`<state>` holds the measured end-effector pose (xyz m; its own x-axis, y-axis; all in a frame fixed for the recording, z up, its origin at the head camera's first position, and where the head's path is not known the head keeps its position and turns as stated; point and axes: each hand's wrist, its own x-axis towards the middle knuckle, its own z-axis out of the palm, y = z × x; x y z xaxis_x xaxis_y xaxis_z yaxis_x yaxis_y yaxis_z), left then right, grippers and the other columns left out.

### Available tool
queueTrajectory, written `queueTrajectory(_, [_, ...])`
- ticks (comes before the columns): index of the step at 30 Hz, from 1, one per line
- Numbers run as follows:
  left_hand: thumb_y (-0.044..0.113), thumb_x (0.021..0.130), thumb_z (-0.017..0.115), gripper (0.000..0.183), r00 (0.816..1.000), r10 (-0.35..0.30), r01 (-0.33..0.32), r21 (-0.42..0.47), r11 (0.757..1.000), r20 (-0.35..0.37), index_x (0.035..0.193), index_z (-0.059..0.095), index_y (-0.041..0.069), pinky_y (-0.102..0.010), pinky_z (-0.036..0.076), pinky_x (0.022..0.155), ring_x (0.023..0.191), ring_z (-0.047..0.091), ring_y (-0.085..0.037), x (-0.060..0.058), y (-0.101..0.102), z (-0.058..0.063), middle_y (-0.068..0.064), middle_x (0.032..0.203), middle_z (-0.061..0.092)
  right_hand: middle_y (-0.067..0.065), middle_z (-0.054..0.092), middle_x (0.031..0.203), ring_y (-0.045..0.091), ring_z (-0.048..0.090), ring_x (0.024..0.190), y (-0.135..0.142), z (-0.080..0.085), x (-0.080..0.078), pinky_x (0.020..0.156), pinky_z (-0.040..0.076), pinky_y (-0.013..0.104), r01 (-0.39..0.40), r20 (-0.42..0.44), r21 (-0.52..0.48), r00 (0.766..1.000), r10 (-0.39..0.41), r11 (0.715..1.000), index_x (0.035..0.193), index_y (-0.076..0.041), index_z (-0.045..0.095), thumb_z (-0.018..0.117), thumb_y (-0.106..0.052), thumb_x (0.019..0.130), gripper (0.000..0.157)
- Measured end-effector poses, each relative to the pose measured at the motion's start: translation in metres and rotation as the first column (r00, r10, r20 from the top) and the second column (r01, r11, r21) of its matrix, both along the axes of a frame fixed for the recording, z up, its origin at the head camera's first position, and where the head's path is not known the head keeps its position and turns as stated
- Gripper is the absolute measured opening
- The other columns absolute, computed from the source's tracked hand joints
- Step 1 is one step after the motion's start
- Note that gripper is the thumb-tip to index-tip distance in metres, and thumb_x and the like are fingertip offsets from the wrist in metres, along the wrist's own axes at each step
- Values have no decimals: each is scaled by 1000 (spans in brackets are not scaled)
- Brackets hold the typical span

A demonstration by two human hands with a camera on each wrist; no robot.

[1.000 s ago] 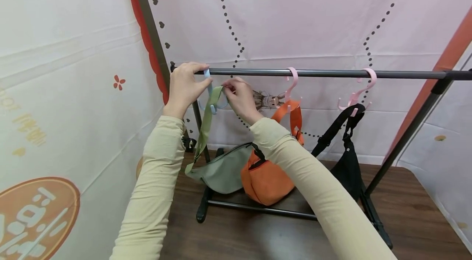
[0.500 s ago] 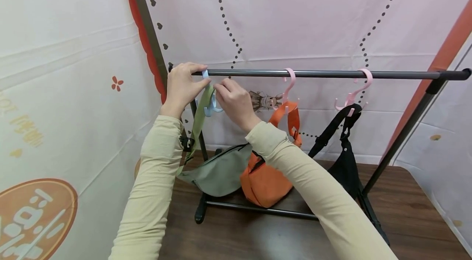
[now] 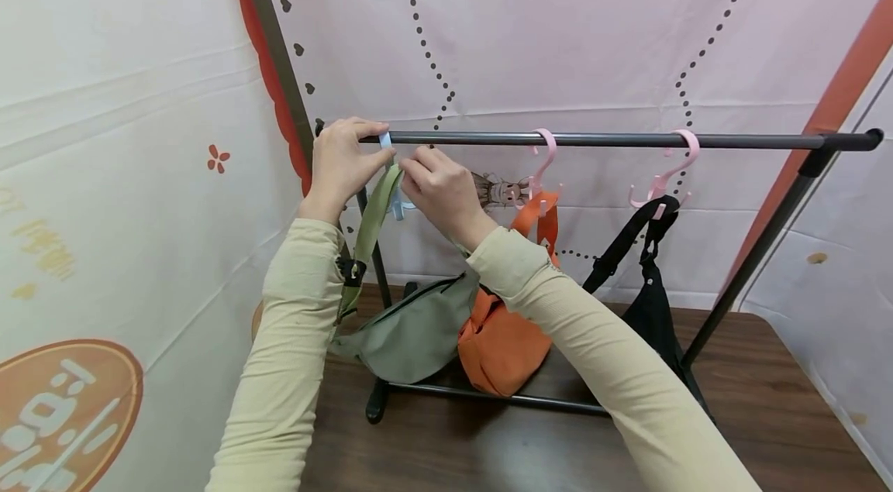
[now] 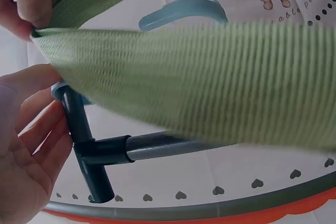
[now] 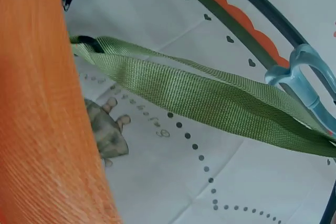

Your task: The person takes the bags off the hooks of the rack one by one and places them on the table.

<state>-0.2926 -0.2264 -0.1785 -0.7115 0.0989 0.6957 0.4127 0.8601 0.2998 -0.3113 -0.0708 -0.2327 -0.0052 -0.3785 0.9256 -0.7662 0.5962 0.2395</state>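
Note:
At the left end of the black bar, my left hand grips the top of a light blue hook between thumb and fingers. Beside it, my right hand pinches the top of a green webbing strap. The strap belongs to a grey-green belt bag hanging low, its zip facing up. In the left wrist view the strap stretches wide across, one prong of the blue hook behind it. The right wrist view shows the strap's loop near the hook.
Two pink hooks hang on the bar to the right. One carries an orange bag, the other a black bag. The rack stands on a brown wooden table. A printed white cloth walls the left side.
My right hand has drawn the strap's top left and slightly down, toward my left hand. The belt bag has shifted slightly left and lower. My left hand keeps its hold on the hook.

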Motion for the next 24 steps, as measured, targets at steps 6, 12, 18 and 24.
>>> queueTrajectory(6, [18, 78, 71, 33, 1000, -5, 6, 47, 999, -20, 109, 67, 9, -40, 38, 85, 98, 55, -28, 2, 0, -1, -9, 110, 64, 5, 56, 74, 15, 52, 60, 4, -1, 8, 53, 46, 23, -1, 41, -14, 999, 2, 1000, 82, -4, 68, 53, 0, 79, 16])
queueTrajectory(12, [16, 79, 70, 33, 997, -25, 32, 95, 995, -72, 111, 67, 8, -35, 37, 73, 83, 54, -26, -2, 3, -6, -7, 115, 62, 4, 55, 71, 14, 51, 57, 9, 0, 12, 51, 46, 23, 1, 34, -1, 999, -1, 1000, 79, -4, 68, 53, 1, 77, 15])
queueTrajectory(18, [13, 81, 67, 32, 996, -89, 92, 161, 983, -26, 112, 64, 3, -33, 45, 89, 106, 54, -25, 4, -1, -7, -9, 125, 55, 4, 55, 70, 14, 49, 55, 13, 2, 12, 49, 43, 22, -3, 37, 7, 999, 3, 1000, 78, -3, 68, 52, 2, 77, 16])
queueTrajectory(24, [13, 84, 64, 31, 995, -98, 99, 144, 985, -12, 113, 63, 1, -38, 47, 88, 114, 51, -25, 23, -7, -12, -11, 125, 54, 4, 55, 69, 15, 50, 56, 15, 4, 13, 49, 44, 23, 7, 26, 22, 1000, -8, 1000, 78, -3, 68, 52, 2, 78, 16])
